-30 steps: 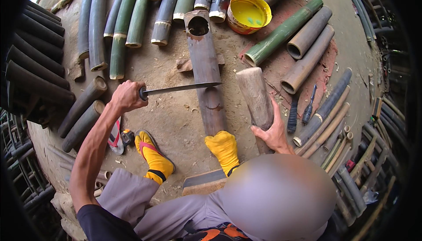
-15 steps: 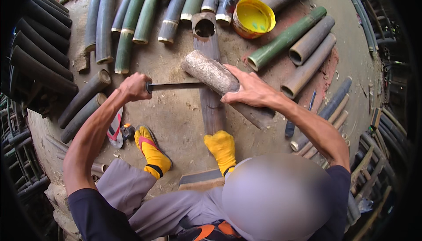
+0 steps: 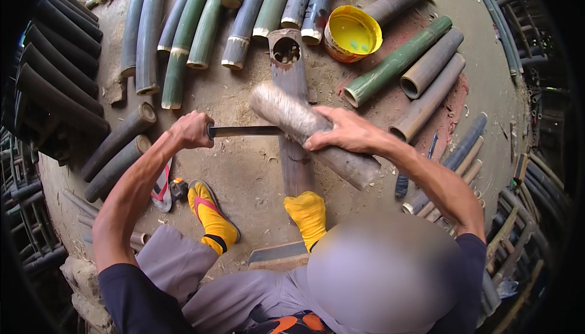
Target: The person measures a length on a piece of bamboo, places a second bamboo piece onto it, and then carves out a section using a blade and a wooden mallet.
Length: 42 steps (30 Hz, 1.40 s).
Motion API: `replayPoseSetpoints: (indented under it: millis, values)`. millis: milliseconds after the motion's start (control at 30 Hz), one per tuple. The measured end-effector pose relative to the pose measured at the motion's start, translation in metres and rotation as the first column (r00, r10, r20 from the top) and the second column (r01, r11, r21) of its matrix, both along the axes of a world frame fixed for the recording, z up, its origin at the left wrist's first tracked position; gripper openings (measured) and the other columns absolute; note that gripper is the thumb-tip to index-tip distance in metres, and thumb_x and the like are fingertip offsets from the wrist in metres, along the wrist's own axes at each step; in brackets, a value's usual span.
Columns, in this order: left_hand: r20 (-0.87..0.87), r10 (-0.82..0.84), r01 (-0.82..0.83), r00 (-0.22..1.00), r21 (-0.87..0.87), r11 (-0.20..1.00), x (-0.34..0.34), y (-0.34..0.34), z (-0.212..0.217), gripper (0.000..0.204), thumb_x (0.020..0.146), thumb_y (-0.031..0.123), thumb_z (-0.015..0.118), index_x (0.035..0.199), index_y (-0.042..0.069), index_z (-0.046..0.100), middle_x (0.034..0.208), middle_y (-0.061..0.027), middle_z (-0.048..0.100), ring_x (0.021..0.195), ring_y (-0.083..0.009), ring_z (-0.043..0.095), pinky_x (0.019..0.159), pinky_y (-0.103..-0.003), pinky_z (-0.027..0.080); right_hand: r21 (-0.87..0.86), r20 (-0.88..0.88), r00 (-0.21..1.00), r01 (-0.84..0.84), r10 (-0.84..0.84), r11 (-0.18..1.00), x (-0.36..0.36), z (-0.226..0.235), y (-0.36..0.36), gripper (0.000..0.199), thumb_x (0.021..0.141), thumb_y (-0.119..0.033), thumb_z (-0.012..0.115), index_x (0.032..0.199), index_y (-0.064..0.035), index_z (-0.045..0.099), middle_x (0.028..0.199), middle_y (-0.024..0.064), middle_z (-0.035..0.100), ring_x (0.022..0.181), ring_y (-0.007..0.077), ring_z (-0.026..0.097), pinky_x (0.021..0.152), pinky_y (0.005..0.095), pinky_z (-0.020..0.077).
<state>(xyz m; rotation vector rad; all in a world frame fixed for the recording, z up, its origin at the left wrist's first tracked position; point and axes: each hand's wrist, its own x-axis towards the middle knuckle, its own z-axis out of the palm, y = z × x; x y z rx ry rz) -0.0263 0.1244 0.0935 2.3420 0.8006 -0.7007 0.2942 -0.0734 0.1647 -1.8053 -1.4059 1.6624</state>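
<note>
My left hand (image 3: 190, 130) is closed round the dark handle of a long knife (image 3: 247, 131), its blade pointing right. The blade's far end disappears behind a thick wooden club (image 3: 281, 108), which my right hand (image 3: 344, 130) grips around the middle. The club slants from upper left to lower right, its pale worn end blurred. Below them a dark bamboo tube (image 3: 297, 172) lies lengthwise, with a round opening cut near its far end. My yellow-socked right foot (image 3: 306, 215) presses on its near end. Whether blade and bamboo touch is hidden by the club.
Several green and grey bamboo poles (image 3: 204, 23) lie across the far side. A yellow bucket (image 3: 352, 34) of yellow liquid stands beside them. More cut tubes (image 3: 429, 96) lie at right, dark ones (image 3: 58, 84) are stacked at left, and a sandal (image 3: 163, 191) sits near my left foot.
The club has turned slightly in my right hand and is now smeared by motion. My left hand and the knife appear a little lower in view, as does much of the far scene.
</note>
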Motion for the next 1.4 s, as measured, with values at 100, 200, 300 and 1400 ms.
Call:
replayPoseSetpoints:
  millis: [100, 200, 300, 1400]
  values:
    - [-0.057, 0.022, -0.025, 0.998, -0.06, 0.998, 0.007, 0.004, 0.007, 0.03, 0.059, 0.025, 0.068, 0.079, 0.003, 0.068, 0.07, -0.0182, 0.066, 0.068, -0.036, 0.065, 0.066, -0.043, 0.053, 0.427, -0.055, 0.967, 0.248, -0.249, 0.869, 0.009, 0.071, 0.028, 0.08, 0.072, -0.044, 0.075, 0.129, 0.0042, 0.048, 0.12, 0.0225, 0.06, 0.114, 0.029, 0.057, 0.1, 0.0382, 0.0415]
    - [-0.037, 0.01, -0.012, 0.999, -0.066, 0.998, 0.009, -0.004, 0.005, 0.03, 0.059, 0.023, 0.069, 0.078, 0.0, 0.067, 0.068, -0.0176, 0.064, 0.066, -0.0336, 0.065, 0.065, -0.042, 0.053, 0.752, -0.222, 0.907, 0.393, -0.357, 0.53, 0.009, 0.112, 0.04, 0.055, 0.082, -0.033, 0.068, 0.118, 0.006, 0.053, 0.106, 0.0185, 0.065, 0.097, 0.0229, 0.064, 0.091, 0.0339, 0.0492]
    - [-0.036, 0.02, -0.023, 0.999, -0.063, 0.998, 0.012, -0.008, 0.004, 0.03, 0.059, 0.023, 0.069, 0.077, -0.001, 0.066, 0.067, -0.0177, 0.064, 0.066, -0.033, 0.065, 0.065, -0.041, 0.053, 0.924, -0.053, 0.904, 0.206, -0.423, 0.323, -0.008, 0.033, 0.021, 0.043, 0.088, -0.026, 0.063, 0.117, 0.0026, 0.05, 0.114, 0.0178, 0.062, 0.103, 0.0249, 0.062, 0.096, 0.0372, 0.0462]
    - [-0.04, 0.301, -0.301, 0.953, -0.268, 0.915, -0.031, -0.063, -0.033, 0.032, 0.057, 0.02, 0.074, 0.08, -0.001, 0.067, 0.066, -0.0101, 0.065, 0.06, -0.0179, 0.062, 0.06, -0.034, 0.052, 0.272, 0.087, 0.849, 0.483, -0.521, 0.832, -0.021, -0.032, -0.126, 0.093, 0.068, -0.038, 0.081, 0.138, 0.0004, 0.032, 0.122, 0.0243, 0.057, 0.11, 0.0342, 0.059, 0.094, 0.0421, 0.046]
